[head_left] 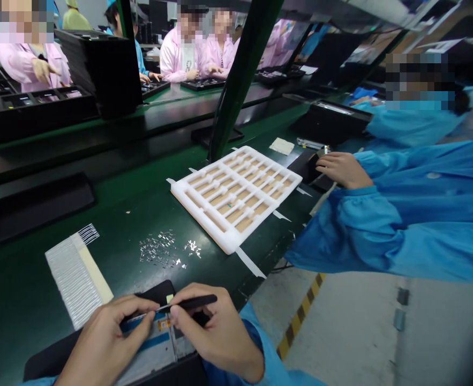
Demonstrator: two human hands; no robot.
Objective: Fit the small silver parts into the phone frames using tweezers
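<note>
My right hand (216, 332) is closed round black tweezers (188, 304), whose tip points left over a flat device (159, 343) that lies in a black holder (156, 294) at the near table edge. My left hand (107, 338) rests on the left part of that device, fingers curled with the thumb and forefinger near the tweezer tip; whether it pinches anything I cannot tell. A scatter of tiny shiny metal parts (162, 249) lies on the green mat just beyond my hands.
A white foam tray (236, 187) with several slots sits mid-table. A white ribbed strip (75, 273) lies left. Right of me a co-worker in a blue coat (400, 214) has a hand (340, 169) on a dark part. Black trays line the conveyor (35, 206); people in pink sit opposite.
</note>
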